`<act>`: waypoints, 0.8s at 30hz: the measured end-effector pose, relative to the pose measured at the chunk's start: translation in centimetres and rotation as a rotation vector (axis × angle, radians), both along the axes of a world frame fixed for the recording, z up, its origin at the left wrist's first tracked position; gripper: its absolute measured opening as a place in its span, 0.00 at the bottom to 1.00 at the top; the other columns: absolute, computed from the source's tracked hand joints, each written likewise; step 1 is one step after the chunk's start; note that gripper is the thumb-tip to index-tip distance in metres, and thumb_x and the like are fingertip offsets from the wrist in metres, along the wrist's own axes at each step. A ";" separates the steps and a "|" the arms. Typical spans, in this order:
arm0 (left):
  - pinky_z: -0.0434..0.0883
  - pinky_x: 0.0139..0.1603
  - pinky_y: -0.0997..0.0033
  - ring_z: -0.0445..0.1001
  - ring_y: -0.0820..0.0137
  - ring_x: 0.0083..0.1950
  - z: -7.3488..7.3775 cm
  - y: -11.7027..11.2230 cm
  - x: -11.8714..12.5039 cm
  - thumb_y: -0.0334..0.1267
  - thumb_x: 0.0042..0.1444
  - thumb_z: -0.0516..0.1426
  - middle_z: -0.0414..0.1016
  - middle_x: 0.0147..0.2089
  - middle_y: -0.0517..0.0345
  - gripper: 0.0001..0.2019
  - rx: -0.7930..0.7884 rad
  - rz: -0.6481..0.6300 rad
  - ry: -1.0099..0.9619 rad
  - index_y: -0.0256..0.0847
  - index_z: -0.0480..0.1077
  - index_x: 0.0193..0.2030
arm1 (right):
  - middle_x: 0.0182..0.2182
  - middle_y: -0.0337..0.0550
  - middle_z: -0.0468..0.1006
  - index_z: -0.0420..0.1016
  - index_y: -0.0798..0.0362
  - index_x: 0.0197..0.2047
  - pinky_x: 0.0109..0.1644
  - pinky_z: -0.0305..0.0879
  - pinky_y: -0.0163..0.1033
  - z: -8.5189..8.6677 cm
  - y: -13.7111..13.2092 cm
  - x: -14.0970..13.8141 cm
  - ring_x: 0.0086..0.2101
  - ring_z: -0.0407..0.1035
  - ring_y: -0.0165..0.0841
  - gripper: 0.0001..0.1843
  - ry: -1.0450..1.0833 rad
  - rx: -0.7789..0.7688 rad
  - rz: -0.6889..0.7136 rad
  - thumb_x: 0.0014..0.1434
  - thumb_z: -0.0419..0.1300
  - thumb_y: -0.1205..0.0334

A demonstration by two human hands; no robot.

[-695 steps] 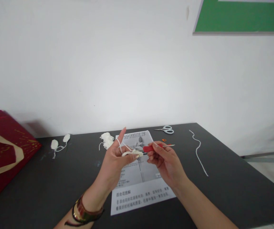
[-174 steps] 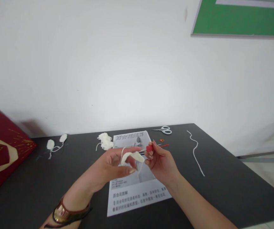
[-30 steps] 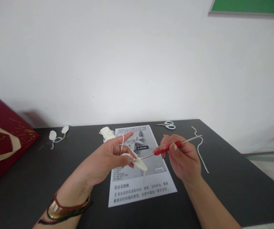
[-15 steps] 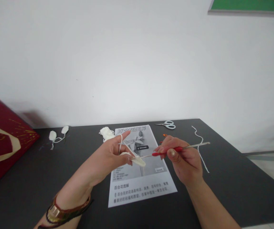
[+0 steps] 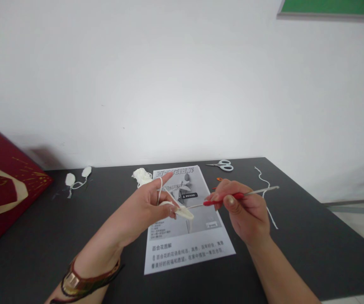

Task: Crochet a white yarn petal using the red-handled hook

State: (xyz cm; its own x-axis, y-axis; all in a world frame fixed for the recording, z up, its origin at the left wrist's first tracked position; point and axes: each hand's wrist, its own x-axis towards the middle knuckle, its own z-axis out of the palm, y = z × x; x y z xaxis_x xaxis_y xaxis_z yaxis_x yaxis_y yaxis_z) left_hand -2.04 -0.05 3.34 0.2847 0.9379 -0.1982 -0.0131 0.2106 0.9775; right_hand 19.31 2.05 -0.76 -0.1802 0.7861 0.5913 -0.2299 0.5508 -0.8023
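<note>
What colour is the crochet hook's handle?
The handle is red, showing best in the head view.

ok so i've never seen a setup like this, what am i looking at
No machine here: these are a person's own two bare hands, filmed by a camera worn on the head, looking forward and down. The left hand pinches a small white crochet piece, with yarn looped around its index finger. The right hand holds a red-handled hook, one end reaching the piece. On the black table lie a printed sheet, scissors, a yarn bundle, a loose strand and two small white pieces.
</note>
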 end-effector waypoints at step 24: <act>0.65 0.32 0.71 0.70 0.71 0.28 -1.4 1.1 1.7 0.33 0.47 0.60 0.72 0.27 0.63 0.39 0.176 0.388 0.096 0.32 0.49 0.65 | 0.33 0.52 0.82 0.72 0.60 0.44 0.40 0.74 0.43 -0.7 -1.1 -1.5 0.32 0.75 0.37 0.13 -0.659 1.025 -0.345 0.54 0.62 0.70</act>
